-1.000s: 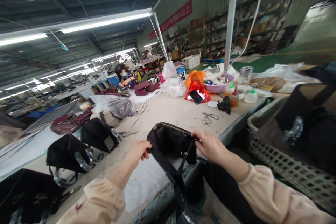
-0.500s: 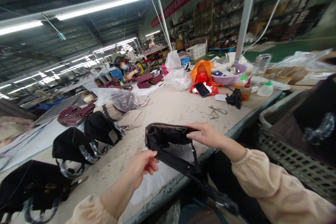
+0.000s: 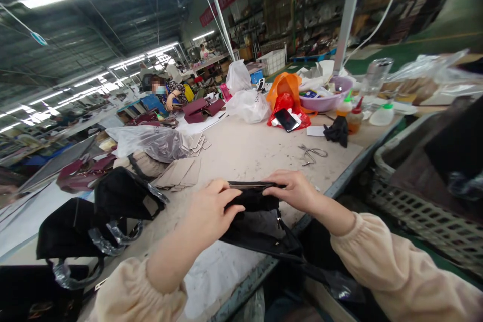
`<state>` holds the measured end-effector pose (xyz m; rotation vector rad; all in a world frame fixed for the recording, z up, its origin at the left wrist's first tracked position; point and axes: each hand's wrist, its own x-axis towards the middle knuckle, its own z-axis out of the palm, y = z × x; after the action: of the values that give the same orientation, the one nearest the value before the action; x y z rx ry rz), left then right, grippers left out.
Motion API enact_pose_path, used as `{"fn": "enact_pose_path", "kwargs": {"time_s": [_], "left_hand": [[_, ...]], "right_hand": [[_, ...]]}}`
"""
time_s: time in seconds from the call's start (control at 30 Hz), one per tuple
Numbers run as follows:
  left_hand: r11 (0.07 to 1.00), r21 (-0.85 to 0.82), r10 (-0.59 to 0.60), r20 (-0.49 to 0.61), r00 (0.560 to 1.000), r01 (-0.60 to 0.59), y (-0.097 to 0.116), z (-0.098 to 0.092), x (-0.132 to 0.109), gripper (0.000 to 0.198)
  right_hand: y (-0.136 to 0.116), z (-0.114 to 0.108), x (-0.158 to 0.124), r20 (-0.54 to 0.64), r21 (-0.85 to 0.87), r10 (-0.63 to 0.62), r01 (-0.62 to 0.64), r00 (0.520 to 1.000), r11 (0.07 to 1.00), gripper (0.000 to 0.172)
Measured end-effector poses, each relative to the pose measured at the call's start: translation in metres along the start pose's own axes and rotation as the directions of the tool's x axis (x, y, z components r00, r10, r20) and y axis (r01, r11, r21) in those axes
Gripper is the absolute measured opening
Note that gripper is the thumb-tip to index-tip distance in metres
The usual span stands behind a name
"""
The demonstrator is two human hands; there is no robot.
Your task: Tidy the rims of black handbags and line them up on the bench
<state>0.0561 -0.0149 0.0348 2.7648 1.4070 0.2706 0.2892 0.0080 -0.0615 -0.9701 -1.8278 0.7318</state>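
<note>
A black handbag (image 3: pixel 260 241) lies at the near edge of the worktable, its mouth toward me and its strap hanging over the edge. My left hand (image 3: pixel 217 206) grips the far rim at its left end, thumb on the inside. At the right end of the same rim, my right hand (image 3: pixel 292 188) pinches the edge between thumb and fingers. The bag's dark inside shows between the two hands; part of the left side is hidden behind my left hand. A metal zip pull (image 3: pixel 279 221) hangs on the right side.
Several black handbags with wrapped handles, one here (image 3: pixel 124 193), stand to the left. Small scissors (image 3: pixel 312 155) and a black glove-like bundle (image 3: pixel 337 132) lie beyond my right hand. Glue bottles (image 3: pixel 382 114) stand farther back. A plastic crate (image 3: pixel 411 211) is at the right. A co-worker (image 3: pixel 168 93) sits across.
My left hand has moved from the bag's near left corner up to the far rim and closed on it. My right hand keeps its hold. The view has shifted slightly right.
</note>
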Motion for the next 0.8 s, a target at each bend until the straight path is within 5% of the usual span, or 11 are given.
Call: {"fn": "enact_pose_path", "kwargs": {"time_s": [0.23, 0.57, 0.8], "left_hand": [[0.988, 0.067, 0.134, 0.035, 0.990, -0.136, -0.001, 0.032, 0.034, 0.013], [0.997, -0.024, 0.071, -0.113, 0.991, -0.074, -0.018, 0.037, 0.040, 0.022], [0.986, -0.142, 0.087, -0.020, 0.996, -0.089, -0.024, 0.042, 0.046, 0.020]], "right_hand": [[0.006, -0.002, 0.003, 0.020, -0.041, -0.017, 0.018, 1.000, 0.999, 0.017], [0.012, 0.000, 0.009, -0.004, -0.041, -0.023, 0.023, 1.000, 0.999, 0.017], [0.015, 0.002, 0.013, -0.029, -0.070, -0.025, 0.023, 0.999, 0.997, 0.015]]}}
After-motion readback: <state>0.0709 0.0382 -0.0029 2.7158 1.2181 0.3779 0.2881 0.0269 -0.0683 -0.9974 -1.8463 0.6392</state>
